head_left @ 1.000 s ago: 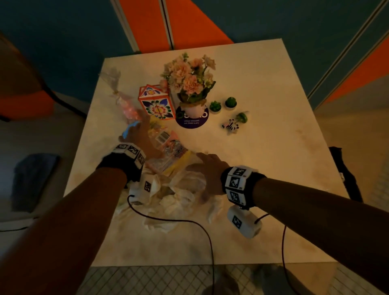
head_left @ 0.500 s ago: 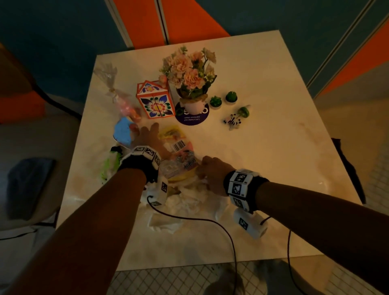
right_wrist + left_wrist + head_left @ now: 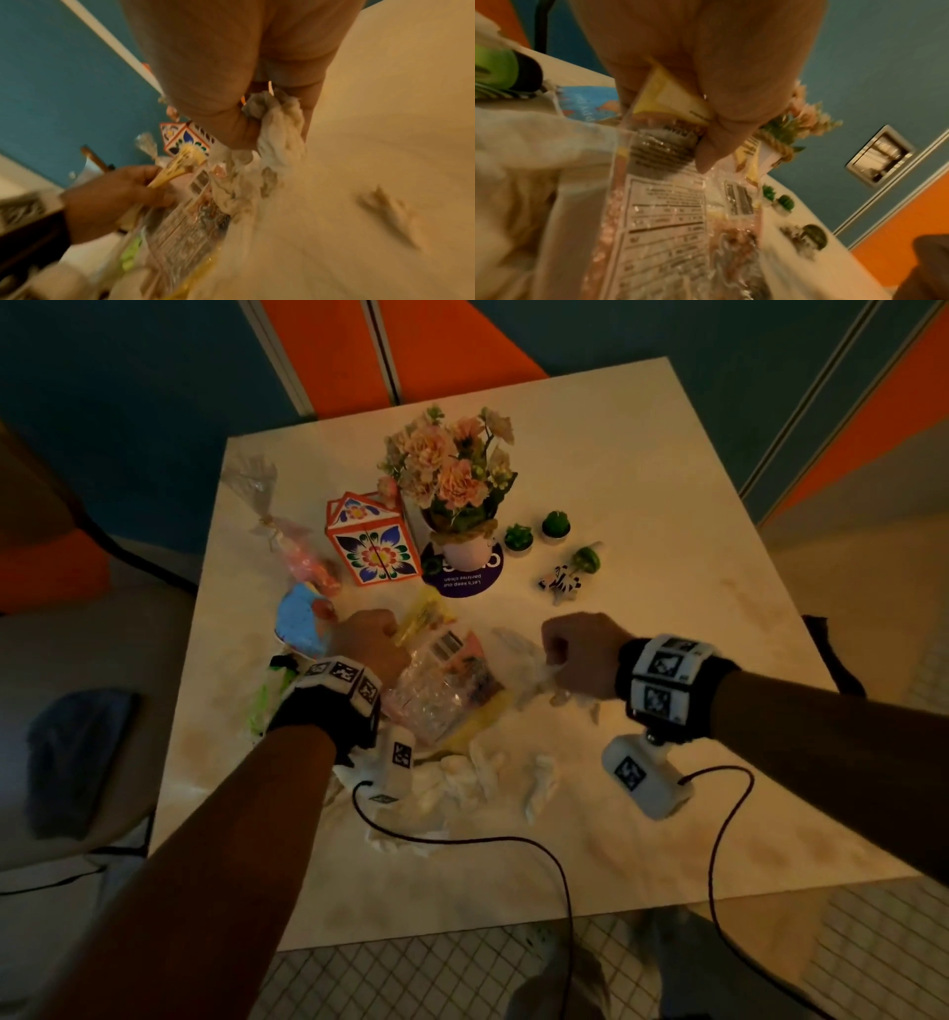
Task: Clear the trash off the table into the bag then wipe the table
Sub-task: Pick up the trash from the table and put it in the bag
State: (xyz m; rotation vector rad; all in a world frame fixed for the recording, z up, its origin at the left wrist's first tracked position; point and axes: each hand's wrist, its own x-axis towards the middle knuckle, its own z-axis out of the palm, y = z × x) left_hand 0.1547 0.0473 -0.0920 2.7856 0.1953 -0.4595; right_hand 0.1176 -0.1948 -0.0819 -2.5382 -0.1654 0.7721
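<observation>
A clear printed snack wrapper (image 3: pixel 670 213) and a yellow packet (image 3: pixel 670 97) are pinched by the left hand (image 3: pixel 367 642) over the table (image 3: pixel 642 505); crumpled tissue (image 3: pixel 277 125) is clenched in the right hand's (image 3: pixel 580 654) curled fingers (image 3: pixel 205 81), lifted above the table's middle.

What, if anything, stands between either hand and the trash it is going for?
Nothing visible does. The left hand already grips the yellow and clear wrappers, and the right hand already grips a crumpled tissue. No trash bag can be made out in these views.
</observation>
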